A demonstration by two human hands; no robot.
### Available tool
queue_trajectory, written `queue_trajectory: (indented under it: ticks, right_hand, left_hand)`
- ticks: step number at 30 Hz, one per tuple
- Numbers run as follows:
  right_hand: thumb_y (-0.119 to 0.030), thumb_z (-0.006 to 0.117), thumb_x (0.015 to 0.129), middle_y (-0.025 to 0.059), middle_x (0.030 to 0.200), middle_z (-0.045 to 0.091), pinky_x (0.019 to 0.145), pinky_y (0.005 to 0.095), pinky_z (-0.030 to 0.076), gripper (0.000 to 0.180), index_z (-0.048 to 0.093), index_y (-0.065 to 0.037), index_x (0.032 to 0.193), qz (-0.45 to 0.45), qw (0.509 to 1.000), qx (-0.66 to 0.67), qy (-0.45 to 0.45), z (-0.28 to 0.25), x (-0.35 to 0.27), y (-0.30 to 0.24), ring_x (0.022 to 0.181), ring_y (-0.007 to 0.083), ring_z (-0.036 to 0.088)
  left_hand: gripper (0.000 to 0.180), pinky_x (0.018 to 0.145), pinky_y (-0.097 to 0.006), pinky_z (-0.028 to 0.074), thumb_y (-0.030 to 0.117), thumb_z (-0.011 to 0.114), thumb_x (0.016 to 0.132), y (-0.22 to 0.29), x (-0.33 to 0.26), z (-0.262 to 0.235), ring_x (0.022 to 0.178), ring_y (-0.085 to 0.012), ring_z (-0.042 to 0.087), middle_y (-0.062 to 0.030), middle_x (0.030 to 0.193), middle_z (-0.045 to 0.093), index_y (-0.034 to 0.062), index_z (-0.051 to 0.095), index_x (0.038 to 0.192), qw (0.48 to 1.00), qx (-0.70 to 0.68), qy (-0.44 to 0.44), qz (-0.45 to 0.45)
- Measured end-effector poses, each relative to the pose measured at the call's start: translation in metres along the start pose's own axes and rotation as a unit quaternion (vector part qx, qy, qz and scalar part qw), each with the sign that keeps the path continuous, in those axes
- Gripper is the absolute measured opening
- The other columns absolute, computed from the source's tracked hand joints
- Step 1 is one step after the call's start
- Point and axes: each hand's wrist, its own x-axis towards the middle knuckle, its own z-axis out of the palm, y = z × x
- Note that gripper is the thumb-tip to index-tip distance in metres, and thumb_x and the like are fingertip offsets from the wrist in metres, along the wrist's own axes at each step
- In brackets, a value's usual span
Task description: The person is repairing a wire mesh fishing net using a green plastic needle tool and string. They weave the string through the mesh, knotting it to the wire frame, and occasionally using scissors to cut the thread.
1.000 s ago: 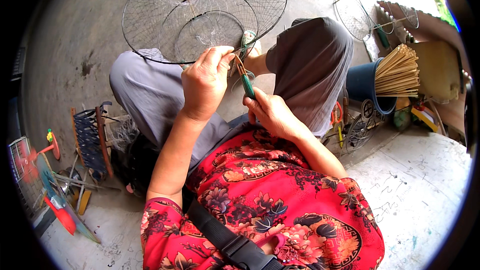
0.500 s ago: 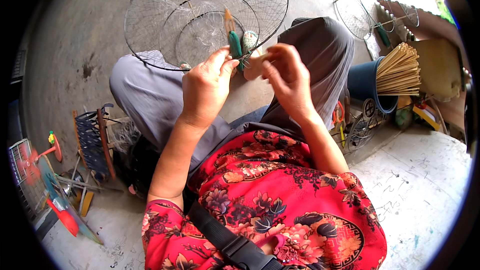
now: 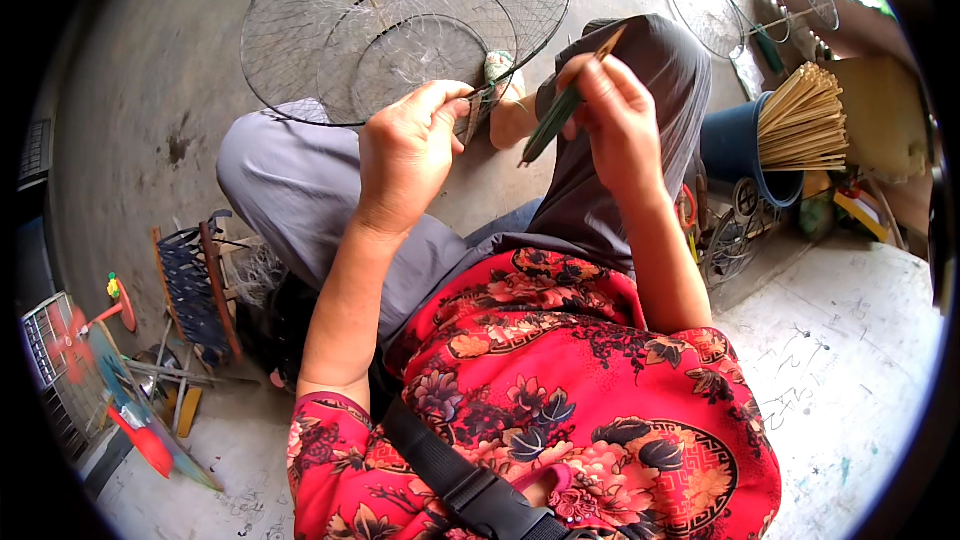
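A round wire-hoop fishing net (image 3: 400, 30) with fine mesh rests across my knees, reaching out over the concrete floor. My left hand (image 3: 410, 155) pinches the near rim of the net between thumb and fingers. My right hand (image 3: 615, 120) is raised beside it and grips a slim green netting needle (image 3: 555, 120) with a tan tip, held slanting, its lower point just right of the left hand's fingers. A foot in a patterned sandal (image 3: 500, 70) shows between the hands.
A blue bucket (image 3: 735, 145) full of bamboo sticks (image 3: 805, 120) stands at the right. More wire hoops (image 3: 740, 0) lie beyond it. A dark woven stool (image 3: 195, 290) and a small fan (image 3: 65, 350) sit at the left, with tools around them.
My right hand has risen from low near my lap up to the level of the net rim, carrying the needle upward and to the right. The left hand kept its pinch on the rim.
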Motion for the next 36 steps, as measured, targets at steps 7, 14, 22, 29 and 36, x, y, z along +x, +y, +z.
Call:
queue_trajectory:
  ticks: [7,14,22,29,36]
  right_hand:
    - [-0.025,0.068,0.091,0.0084,0.086,0.061,0.057,0.0373,0.054,0.020,0.056,-0.010,0.092,-0.222,0.694,-0.684,0.027,0.009,-0.011,0.052,0.076,0.0263,0.067]
    - [-0.016,0.069,0.089,0.0115,0.081,0.064,0.060,0.0412,0.053,0.018,0.058,-0.008,0.101,-0.184,0.755,-0.629,-0.010,0.019,-0.004,0.050,0.071,0.0328,0.066]
    - [-0.013,0.069,0.084,0.0102,0.095,0.063,0.073,0.0379,0.054,0.037,0.057,-0.004,0.117,-0.361,0.713,-0.601,-0.013,0.022,-0.009,0.053,0.089,0.0273,0.064]
    - [-0.004,0.070,0.074,0.0129,0.111,0.062,0.084,0.0386,0.051,0.034,0.065,-0.003,0.107,-0.347,0.734,-0.583,-0.008,0.055,-0.027,0.021,0.099,0.0307,0.063]
    - [-0.016,0.070,0.067,0.0086,0.071,0.052,0.065,0.0374,0.049,0.027,0.060,0.001,0.086,-0.409,0.815,-0.360,-0.198,0.079,-0.103,-0.036,0.067,0.0265,0.059]
  left_hand:
    - [0.013,0.052,-0.027,0.051,0.003,0.064,0.093,0.005,0.000,0.001,0.054,-0.0129,0.065,-0.0090,0.081,0.073,0.0031,0.071,0.104,0.999,-0.014,-0.008,-0.039]
    - [0.016,0.051,-0.028,0.051,0.004,0.064,0.093,0.005,-0.001,0.003,0.055,-0.0130,0.066,-0.0093,0.081,0.074,0.0047,0.069,0.108,1.000,0.004,0.003,-0.026]
    - [0.015,0.052,-0.029,0.051,0.004,0.064,0.093,-0.001,-0.001,0.005,0.054,-0.0141,0.065,-0.0085,0.078,0.071,0.0048,0.069,0.107,1.000,-0.014,0.005,-0.003]
    - [0.013,0.053,-0.026,0.052,0.002,0.062,0.096,-0.018,0.003,0.013,0.057,-0.0096,0.063,-0.0063,0.082,0.071,0.0024,0.069,0.107,0.995,0.059,0.027,0.078]
    - [0.012,0.045,-0.028,0.046,0.001,0.064,0.093,-0.036,0.017,0.024,0.049,-0.0111,0.059,-0.0058,0.077,0.069,0.0054,0.068,0.104,0.971,0.131,0.101,0.171]
